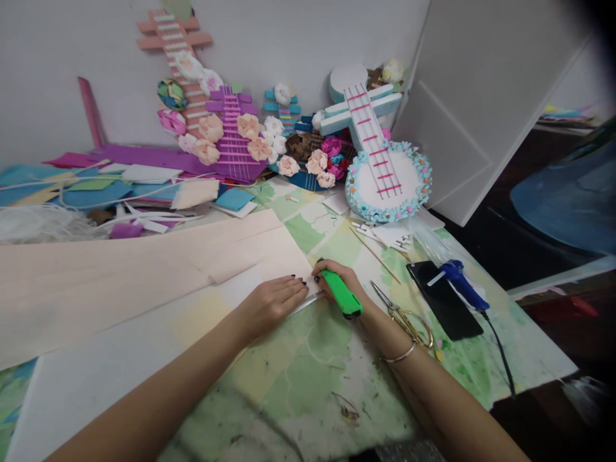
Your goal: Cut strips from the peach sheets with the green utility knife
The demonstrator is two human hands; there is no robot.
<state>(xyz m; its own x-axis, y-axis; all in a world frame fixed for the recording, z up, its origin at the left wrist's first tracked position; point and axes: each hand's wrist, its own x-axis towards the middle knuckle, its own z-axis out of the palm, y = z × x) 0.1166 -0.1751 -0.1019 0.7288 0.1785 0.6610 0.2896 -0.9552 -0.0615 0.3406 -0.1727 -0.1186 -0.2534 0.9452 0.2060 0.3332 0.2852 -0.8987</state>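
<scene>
My right hand [341,277] is closed around a green utility knife [341,293], its tip end at the right corner of a pale peach sheet [144,269]. The blade itself is too small to make out. Just to the left, my left hand [274,301] lies flat with fingers stretched out, pressing on the sheet and a white board [125,366] beneath it. Golden-handled scissors [404,319] lie right beside my right forearm.
A black phone [445,301] and a blue glue gun [462,285] with its cord are at the right. Decorated foam instruments, among them a white and light-blue one [380,160] and a purple one [233,138], stand against the wall. Coloured scraps [101,192] pile up at the back left.
</scene>
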